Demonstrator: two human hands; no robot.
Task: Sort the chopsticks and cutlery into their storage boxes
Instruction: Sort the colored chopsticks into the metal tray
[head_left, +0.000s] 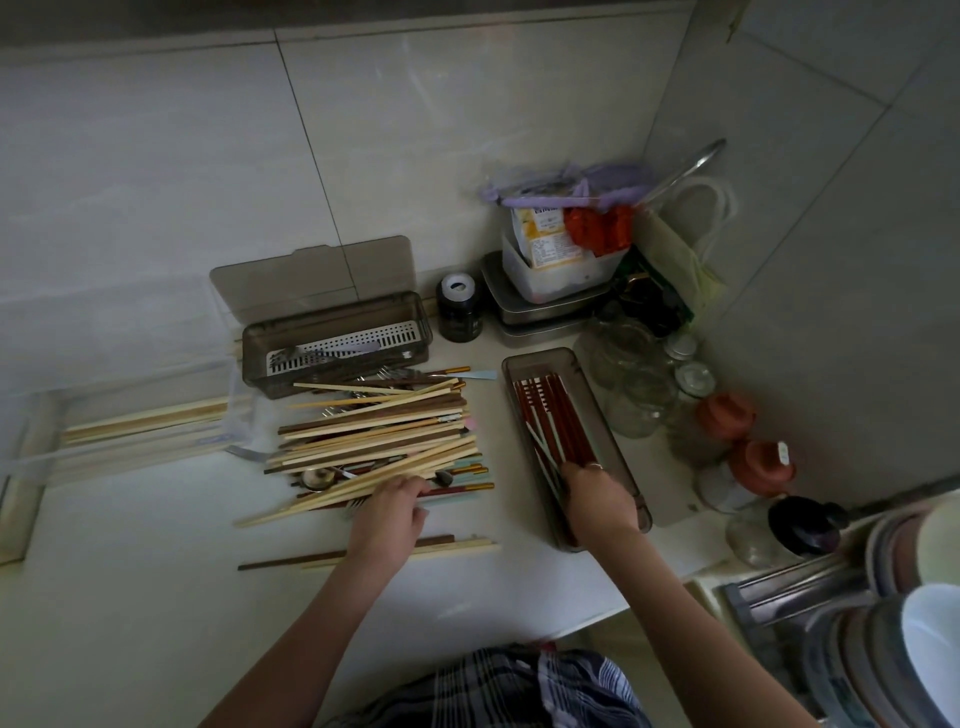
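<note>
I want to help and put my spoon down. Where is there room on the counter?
Bare counter lies near the front edge, left of the arms and below the short row of chopsticks. The middle is crowded by the chopstick pile; the right corner is packed with jars.

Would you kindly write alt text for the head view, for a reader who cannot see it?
A person's left hand rests on a mixed pile of chopsticks and cutlery on a white counter, while the right hand reaches into a long box holding red chopsticks. An open lidded box stands behind the pile.
</note>
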